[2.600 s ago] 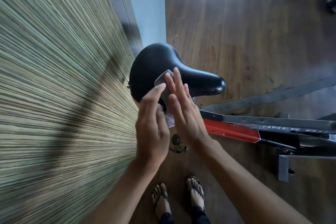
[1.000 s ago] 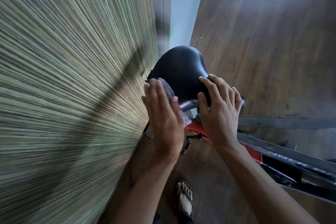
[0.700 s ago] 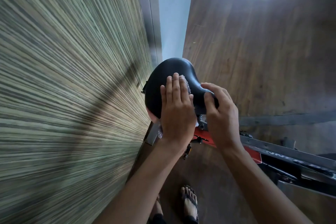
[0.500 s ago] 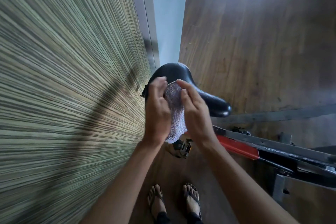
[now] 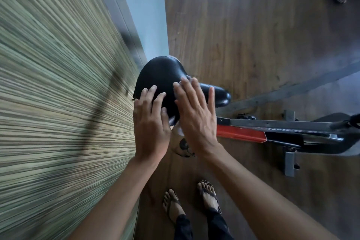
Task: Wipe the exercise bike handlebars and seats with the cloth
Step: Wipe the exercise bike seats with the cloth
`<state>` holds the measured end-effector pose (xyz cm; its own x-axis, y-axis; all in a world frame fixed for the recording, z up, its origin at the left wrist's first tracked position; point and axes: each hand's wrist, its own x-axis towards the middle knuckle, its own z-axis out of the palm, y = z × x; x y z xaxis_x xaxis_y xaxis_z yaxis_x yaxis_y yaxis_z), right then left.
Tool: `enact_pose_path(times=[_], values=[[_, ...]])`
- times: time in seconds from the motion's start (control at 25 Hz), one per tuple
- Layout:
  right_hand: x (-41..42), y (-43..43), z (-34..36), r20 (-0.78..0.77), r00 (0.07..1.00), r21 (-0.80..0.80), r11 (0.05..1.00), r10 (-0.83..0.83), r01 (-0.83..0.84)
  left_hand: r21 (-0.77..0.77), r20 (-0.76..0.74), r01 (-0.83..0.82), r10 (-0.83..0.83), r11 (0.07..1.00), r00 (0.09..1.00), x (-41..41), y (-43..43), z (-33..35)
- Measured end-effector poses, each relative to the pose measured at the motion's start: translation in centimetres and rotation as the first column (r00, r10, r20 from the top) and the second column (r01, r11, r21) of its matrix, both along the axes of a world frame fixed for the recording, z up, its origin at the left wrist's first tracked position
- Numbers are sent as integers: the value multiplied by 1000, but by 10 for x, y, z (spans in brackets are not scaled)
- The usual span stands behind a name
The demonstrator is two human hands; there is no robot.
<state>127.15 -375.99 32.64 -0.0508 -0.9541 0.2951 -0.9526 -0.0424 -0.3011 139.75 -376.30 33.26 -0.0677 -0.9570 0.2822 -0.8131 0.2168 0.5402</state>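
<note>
R hand [image 5: 194, 115] lay flat, fingers straight, pressing cloth [image 5: 178, 131] onto black seat [image 5: 159, 76] at mid-saddle; cloth mostly hidden under palm. L hand [image 5: 151, 122] rested on seat's rear, fingers relaxed, holding nothing. Red bike frame [image 5: 241, 133] just beside R hand.

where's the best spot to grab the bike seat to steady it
Probably the narrow nose of the seat, taken from above: it tapers slim enough for fingers to wrap and juts free beyond the right hand; the wide rear is broad and domed.
</note>
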Motion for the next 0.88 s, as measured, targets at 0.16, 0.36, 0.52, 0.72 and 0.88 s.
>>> enact_pose_path(times=[0.16, 0.36, 0.52, 0.72, 0.88], values=[[-52, 12, -18, 97, 994, -104, 993, -50, 60, -32, 128, 63, -59, 997, 990, -17, 1, -10], [-56, 8, -20, 694, 713, -159, 946, -97, 283, -52, 155, 30, -21, 998, 988, -21, 2, -16], [-56, -10, 9, 734, 581, 98, 901, -353, 423, -51, 176, 35, -26, 998, 984, -21, 2, -15], [-65, -33, 39, 167, 950, 328, 924, -262, 198, -45, 167, 23, -16, 999, 986, -21, 1, -12], [-16, -50, 38, -11, 998, 321, 945, -65, 65, -9, 84, -18, 19, 1000, 996, -15, 2, -9]])
